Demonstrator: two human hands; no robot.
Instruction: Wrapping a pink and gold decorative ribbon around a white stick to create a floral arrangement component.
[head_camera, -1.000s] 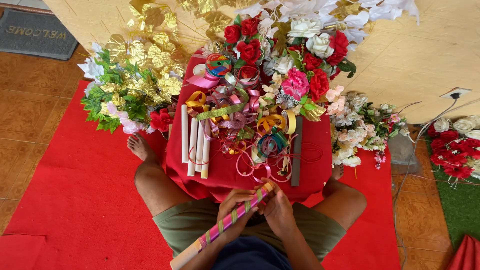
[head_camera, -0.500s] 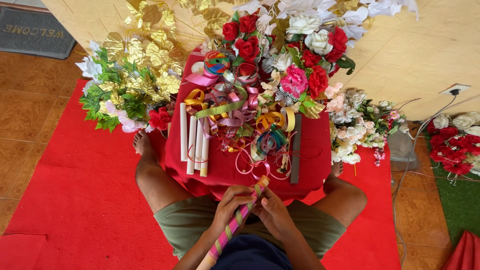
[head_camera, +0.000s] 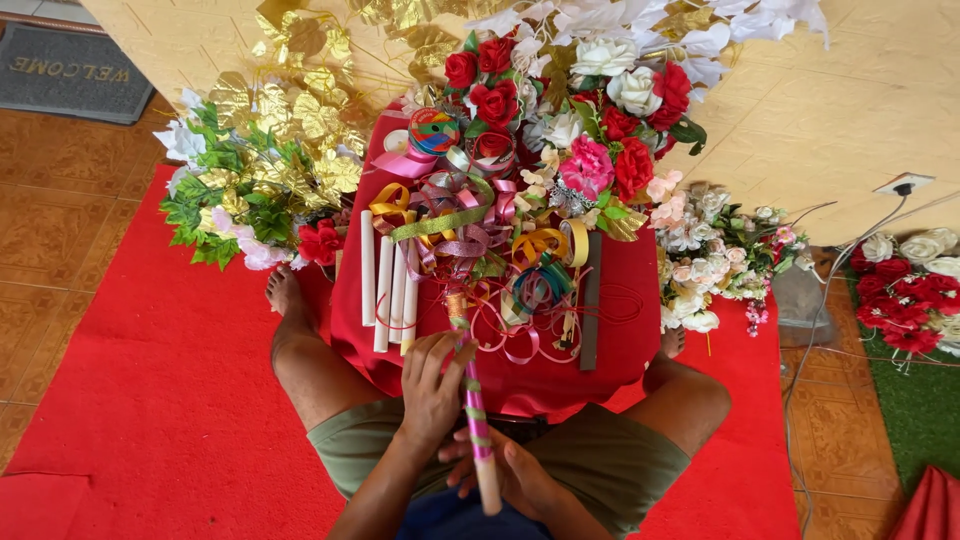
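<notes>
Gold leaf sprays (head_camera: 290, 130) and green foliage at far left, beside low table draped in red cloth (head_camera: 620, 320). White paper rolls (head_camera: 388, 285) lie side by side on cloth's left part. Left hand (head_camera: 432, 390) closed around upper part of ribbon-wrapped stick (head_camera: 474, 410), near table's front edge. Stick runs almost upright over lap. Right hand (head_camera: 520, 480) cupped under stick's bare lower end, fingers loosely curled. Ribbon tangle (head_camera: 480, 240) mid-table. Dark flat bar (head_camera: 590, 300) right of it. Red and white flowers (head_camera: 910, 285) far right.
</notes>
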